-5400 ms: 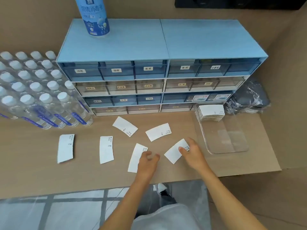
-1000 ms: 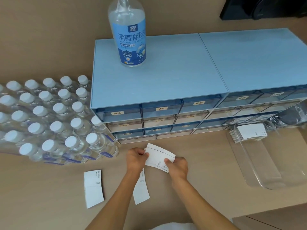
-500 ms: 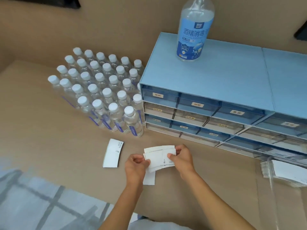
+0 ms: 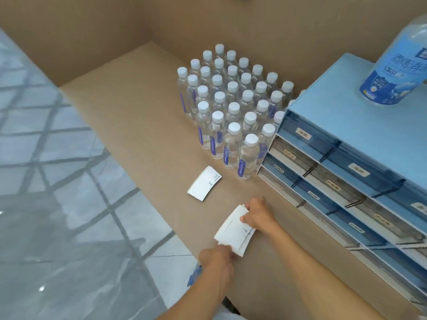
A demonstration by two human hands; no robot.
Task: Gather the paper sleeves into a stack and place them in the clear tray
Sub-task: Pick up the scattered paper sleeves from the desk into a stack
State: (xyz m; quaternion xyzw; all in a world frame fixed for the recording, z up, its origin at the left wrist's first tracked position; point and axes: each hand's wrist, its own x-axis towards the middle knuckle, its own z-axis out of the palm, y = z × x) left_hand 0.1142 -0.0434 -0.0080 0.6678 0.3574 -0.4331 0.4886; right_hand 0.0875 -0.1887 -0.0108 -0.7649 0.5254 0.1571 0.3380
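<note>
Head-worn view, steeply downward, close above table (image 4: pixel 143 125) edge.

White paper sleeves (image 4: pixel 234 229) fanned; one sleeve (image 4: pixel 203 183) apart.

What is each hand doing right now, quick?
Left hand: closed, pinching the near end of the sleeve stack.
Right hand: closed, gripping the far side of the same stack.

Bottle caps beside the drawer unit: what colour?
White caps, seen clearly in the head view.
</note>
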